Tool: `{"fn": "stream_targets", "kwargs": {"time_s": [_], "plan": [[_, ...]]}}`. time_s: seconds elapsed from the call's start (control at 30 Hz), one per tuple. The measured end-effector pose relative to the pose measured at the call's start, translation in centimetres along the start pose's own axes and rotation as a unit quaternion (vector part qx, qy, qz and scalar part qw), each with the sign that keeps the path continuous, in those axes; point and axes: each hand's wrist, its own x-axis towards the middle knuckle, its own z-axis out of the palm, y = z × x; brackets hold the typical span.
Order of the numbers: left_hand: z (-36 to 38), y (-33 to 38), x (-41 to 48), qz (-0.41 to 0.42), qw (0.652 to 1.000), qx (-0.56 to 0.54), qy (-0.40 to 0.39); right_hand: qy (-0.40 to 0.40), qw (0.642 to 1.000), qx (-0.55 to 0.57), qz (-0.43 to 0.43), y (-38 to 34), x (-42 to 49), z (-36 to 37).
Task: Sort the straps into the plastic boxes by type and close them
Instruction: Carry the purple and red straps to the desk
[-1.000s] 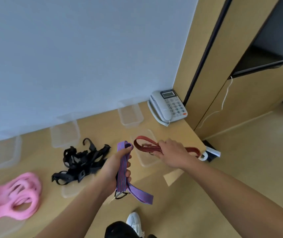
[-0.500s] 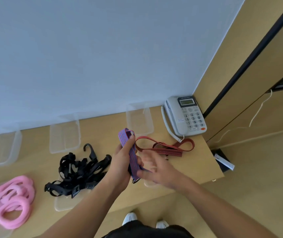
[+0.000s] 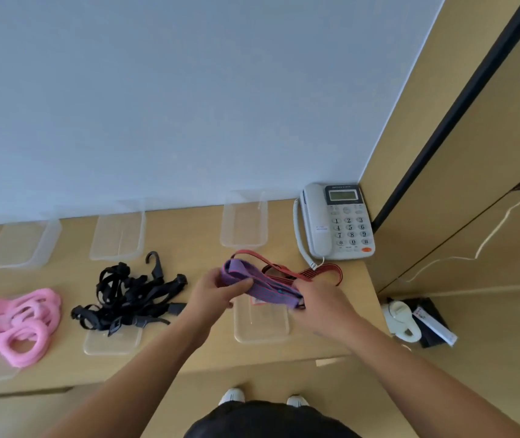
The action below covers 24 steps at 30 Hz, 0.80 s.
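A folded purple strap [image 3: 260, 284] is stretched between both hands above the desk. My left hand [image 3: 212, 295] pinches its left end and my right hand [image 3: 318, 303] grips its right end. Under it lies a clear lid [image 3: 261, 322]. A red strap [image 3: 312, 272] lies on the desk just behind the purple one. A tangle of black straps [image 3: 132, 294] sits to the left, partly on another lid [image 3: 111, 341]. Pink straps [image 3: 15, 320] lie at the far left. Clear plastic boxes [image 3: 244, 221] [image 3: 118, 237] [image 3: 21, 245] stand open along the wall.
A grey desk phone [image 3: 336, 222] stands at the desk's back right corner, its cord near the red strap. The desk's front edge [image 3: 252, 361] runs just below the lids. Small items [image 3: 416, 320] lie on the floor to the right, beside a wooden cabinet.
The red strap was let go onto the desk. My right hand came over to the purple strap, which now lies folded and level between both hands instead of hanging from the left.
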Motion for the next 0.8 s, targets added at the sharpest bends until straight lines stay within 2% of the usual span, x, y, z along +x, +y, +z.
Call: {"fn": "stream_targets", "kwargs": {"time_s": [0.07,0.13,0.23,0.3,0.4,0.47,0.6,0.8], "plan": [[-0.3,-1.8,-0.6,-0.039,0.994,0.079,0.065,-0.019,0.993,-0.116,-0.002,0.9,0.9,-0.1],[-0.9,-3.4,-1.5,-0.039,0.978,0.167,0.121,-0.036,0.983,-0.177,0.011,0.9,1.4,0.3],[-2.0,-5.6,-3.0,-0.006,0.954,0.263,0.144,-0.058,0.98,-0.185,0.039,0.5,1.1,1.2],[-2.9,-6.8,-4.4,0.006,0.943,0.301,0.14,-0.038,0.983,-0.174,0.034,-0.4,0.4,1.6],[-4.7,-8.6,-7.1,0.017,0.931,0.337,0.137,0.056,0.992,-0.109,-0.038,-3.3,-0.6,2.3],[-6.4,-9.6,-8.8,0.034,0.921,0.363,0.136,0.077,0.989,-0.055,-0.113,-6.1,-1.1,3.4],[-11.9,-11.9,-12.7,0.058,0.904,0.396,0.151,0.028,0.975,-0.096,-0.197,-13.7,-1.4,6.7],[-26.1,-18.0,-20.9,0.043,0.886,0.39,0.246,-0.037,0.944,-0.158,-0.287,-29.9,-0.1,13.7]]}}
